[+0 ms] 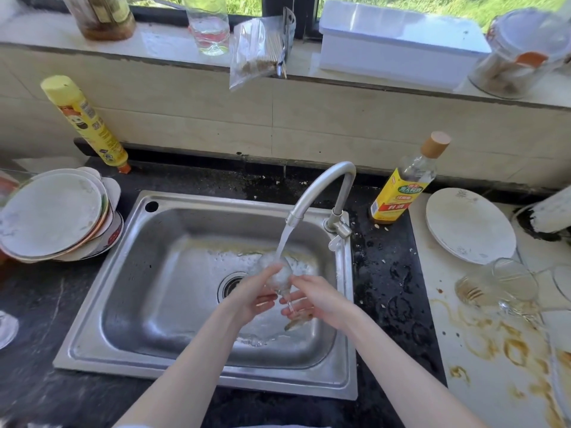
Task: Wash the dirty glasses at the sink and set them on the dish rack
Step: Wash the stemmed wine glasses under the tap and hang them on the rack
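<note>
A clear stemmed glass (279,273) is tilted under the running water from the faucet (321,186), over the steel sink (173,230). My left hand (256,296) cups the bowl of the glass from the left. My right hand (315,296) holds it at the stem and base from the right. Two dirty glasses (494,287) lie on their sides on the stained white counter at the right. The foot of another glass (6,329) shows at the left edge.
A stack of plates (55,214) sits left of the sink, and a white plate (469,225) to the right. A yellow-labelled bottle (401,186) stands behind the tap, with a yellow spray can (86,125) at the back left. The windowsill holds a glass (210,26), jars and a white box (398,44).
</note>
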A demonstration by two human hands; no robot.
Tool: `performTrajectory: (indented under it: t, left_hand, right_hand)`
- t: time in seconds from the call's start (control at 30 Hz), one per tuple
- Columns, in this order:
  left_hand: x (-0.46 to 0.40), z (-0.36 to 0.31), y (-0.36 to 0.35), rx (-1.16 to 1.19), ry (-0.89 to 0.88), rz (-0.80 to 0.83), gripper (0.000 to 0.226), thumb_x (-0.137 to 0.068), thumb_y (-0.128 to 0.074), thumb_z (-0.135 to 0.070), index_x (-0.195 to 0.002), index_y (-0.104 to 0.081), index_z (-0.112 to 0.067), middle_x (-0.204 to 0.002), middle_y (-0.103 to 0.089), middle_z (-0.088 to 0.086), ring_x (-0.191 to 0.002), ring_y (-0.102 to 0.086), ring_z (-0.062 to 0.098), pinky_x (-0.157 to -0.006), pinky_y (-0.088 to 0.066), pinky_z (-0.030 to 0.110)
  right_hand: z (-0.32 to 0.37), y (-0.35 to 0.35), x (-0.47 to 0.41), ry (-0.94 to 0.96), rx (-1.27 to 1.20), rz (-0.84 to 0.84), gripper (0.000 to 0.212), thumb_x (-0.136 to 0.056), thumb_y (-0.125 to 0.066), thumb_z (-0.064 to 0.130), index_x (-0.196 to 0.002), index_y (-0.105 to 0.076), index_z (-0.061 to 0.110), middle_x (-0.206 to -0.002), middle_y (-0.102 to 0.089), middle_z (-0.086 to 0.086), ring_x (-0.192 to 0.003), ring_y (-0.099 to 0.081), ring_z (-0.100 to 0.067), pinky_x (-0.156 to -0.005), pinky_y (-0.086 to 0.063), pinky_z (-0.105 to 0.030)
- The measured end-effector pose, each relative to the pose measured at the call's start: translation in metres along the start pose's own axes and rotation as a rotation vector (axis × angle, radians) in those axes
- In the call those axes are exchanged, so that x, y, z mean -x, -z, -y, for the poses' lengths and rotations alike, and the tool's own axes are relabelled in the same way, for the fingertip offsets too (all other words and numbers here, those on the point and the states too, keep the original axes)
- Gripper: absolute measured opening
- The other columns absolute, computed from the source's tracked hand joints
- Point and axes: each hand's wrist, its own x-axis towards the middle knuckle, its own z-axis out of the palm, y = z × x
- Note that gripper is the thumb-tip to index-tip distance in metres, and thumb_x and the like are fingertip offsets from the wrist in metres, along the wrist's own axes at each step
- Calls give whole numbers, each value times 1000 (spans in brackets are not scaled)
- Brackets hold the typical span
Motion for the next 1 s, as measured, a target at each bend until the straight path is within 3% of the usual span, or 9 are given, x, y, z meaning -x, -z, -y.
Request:
performTrajectory:
  t: [0.1, 0.23, 0.3, 0.4, 0.6, 0.8, 0.9, 1.0]
  left_hand:
    - [4, -14, 2, 15, -112, 12, 26, -85, -62, -42, -93, -62, -17, -89, -67, 7, -83, -60, 18, -81, -48, 29]
    - [8, -29, 10, 19, -220, 32, 29, -82, -63, -46, -97, -62, -21, -94, -69, 6, -88, -62, 21, -90, -48, 34]
    - [7, -35, 13, 22, -250, 37, 41, -80, -64, -49, -110, -60, -21, -96, -71, 7, -85, -64, 21, -89, -50, 36]
    - [9, -42, 15, 36, -288, 30, 51, -79, -65, -49, -120, -55, -20, -98, -69, 7, -80, -65, 18, -73, -50, 27]
    - [12, -23, 6, -132, -487, -59, 49, -78, -73, -25, -120, -47, -22, -112, -60, 5, -92, -60, 11, -70, -47, 21]
    - [6, -3, 2, -216, -569, -14, 57, -74, -76, -17, -122, -46, -24, -110, -63, 2, -95, -65, 15, -73, -50, 20]
    - [4, 0, 4, -239, -594, 32, 57, -78, -72, -11, -129, -47, -19, -112, -66, 5, -96, -66, 16, -77, -51, 20]
    - [1, 1, 8, -244, -610, 36, 57, -81, -70, -10, -132, -48, -20, -116, -65, 9, -99, -66, 18, -87, -52, 32]
  right_hand:
    - [11, -5, -3, 63, -61, -13, 32, -101, -40, 27, -123, -49, 5, -85, -66, -13, -65, -65, -22, -60, -53, -30]
    - [26, -10, -7, 132, -68, -6, 31, -101, -37, 22, -126, -47, 5, -87, -66, -13, -65, -65, -19, -60, -50, -26]
    - [32, -11, -10, 162, -73, 11, 31, -101, -38, 20, -125, -49, 4, -85, -67, -12, -62, -65, -17, -59, -49, -25]
    - [36, -11, -14, 190, -75, 26, 24, -101, -37, 17, -116, -53, 7, -82, -67, -11, -67, -66, -20, -66, -50, -29]
    - [17, -12, -19, 239, -96, -45, 26, -100, -37, 38, -107, -58, 25, -93, -67, -10, -87, -63, -23, -76, -47, -27]
    - [-8, -8, -19, 258, -77, -55, 42, -99, -27, 49, -120, -54, 25, -113, -69, -4, -105, -64, -18, -98, -45, -30]
    - [-7, -6, -15, 278, -102, -34, 43, -101, -20, 44, -121, -55, 28, -111, -69, 2, -103, -63, -11, -87, -47, -17]
    - [-4, -6, -13, 292, -121, -34, 44, -100, -17, 44, -110, -58, 31, -105, -69, 6, -97, -64, -6, -77, -47, -11]
